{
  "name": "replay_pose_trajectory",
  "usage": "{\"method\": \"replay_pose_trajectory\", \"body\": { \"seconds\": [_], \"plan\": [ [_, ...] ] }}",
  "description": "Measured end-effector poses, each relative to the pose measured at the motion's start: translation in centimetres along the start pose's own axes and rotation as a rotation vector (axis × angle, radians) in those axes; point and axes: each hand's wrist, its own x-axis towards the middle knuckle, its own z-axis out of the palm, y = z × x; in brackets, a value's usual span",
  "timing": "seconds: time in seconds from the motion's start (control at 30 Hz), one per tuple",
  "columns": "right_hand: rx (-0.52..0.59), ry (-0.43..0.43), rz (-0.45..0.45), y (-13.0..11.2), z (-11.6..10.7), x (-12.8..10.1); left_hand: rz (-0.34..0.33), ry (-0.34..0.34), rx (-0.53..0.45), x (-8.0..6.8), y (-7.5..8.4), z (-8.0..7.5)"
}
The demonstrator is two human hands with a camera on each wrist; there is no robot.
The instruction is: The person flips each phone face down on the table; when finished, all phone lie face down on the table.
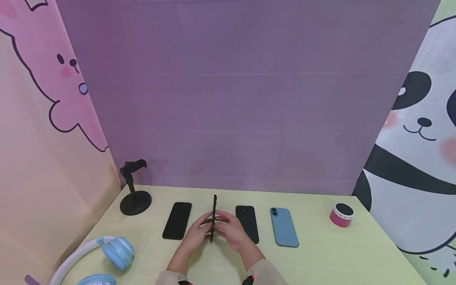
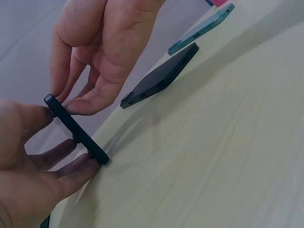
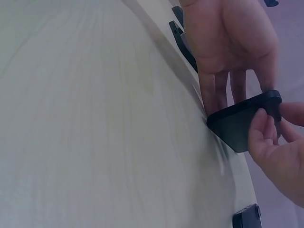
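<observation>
Both hands hold a dark smartphone (image 1: 213,217) on edge between them, over the middle of the table. My left hand (image 1: 194,236) grips it from the left; in the left wrist view, the thumb of that left hand (image 2: 23,166) is at one end and its fingertips near the other. On the opposite side, my right hand (image 1: 232,231) pinches the phone, its thumb on the flat face in the right wrist view, where the phone (image 3: 237,126) looks smooth and dark. Whether its lower edge touches the table, I cannot tell.
A black phone (image 1: 177,221) lies left of the hands; another black phone (image 1: 247,223) and a blue phone (image 1: 285,227) lie right. Farther out are a black stand (image 1: 135,202), blue-white headphones (image 1: 119,253) and a pink-and-white round device (image 1: 342,215). A purple backdrop (image 1: 242,99) rises behind.
</observation>
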Motion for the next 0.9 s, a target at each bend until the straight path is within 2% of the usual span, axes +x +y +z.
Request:
{"method": "replay_pose_trajectory", "body": {
  "seconds": [0.23, 0.63, 0.7, 0.9],
  "plan": [
    [-0.04, 0.0, 0.017, 0.5, 0.1, 0.3, -0.019, -0.004, -0.103, 0.0, -0.2, -0.3],
    [-0.076, -0.001, 0.033, 0.9, -0.1, 0.3, -0.014, -0.002, -0.115, -0.2, 0.2, -0.5],
    [-0.075, -0.003, 0.03, 1.1, -0.2, 0.4, -0.009, 0.006, -0.091, -0.2, 0.3, -0.6],
    [-0.139, 0.015, 0.027, 1.4, -0.6, 0.0, 0.019, 0.052, 0.089, -0.5, 0.1, -1.0]
  ]
}}
